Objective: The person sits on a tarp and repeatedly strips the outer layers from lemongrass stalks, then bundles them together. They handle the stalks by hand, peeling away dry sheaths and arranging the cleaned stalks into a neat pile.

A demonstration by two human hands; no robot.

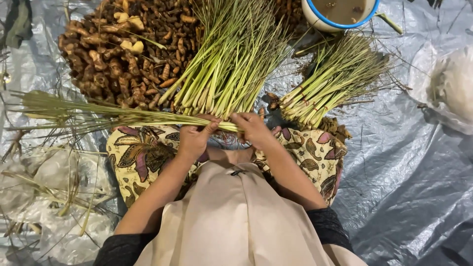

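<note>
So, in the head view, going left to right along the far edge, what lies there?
Pile of brown roots → large lemongrass bundle → blue-rimmed bowl → smaller lemongrass bundle → white plastic bag, all on the grey tarp.

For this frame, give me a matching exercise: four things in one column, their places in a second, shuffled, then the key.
Things:
1. brown root pile
2. blue-rimmed bowl
3. held lemongrass bundle
4. white plastic bag

Places:
A. far right edge
B. upper left
C. across the lap, in left hand and right hand
D. top, right of centre

Pairs: 1-B, 2-D, 3-C, 4-A
</note>
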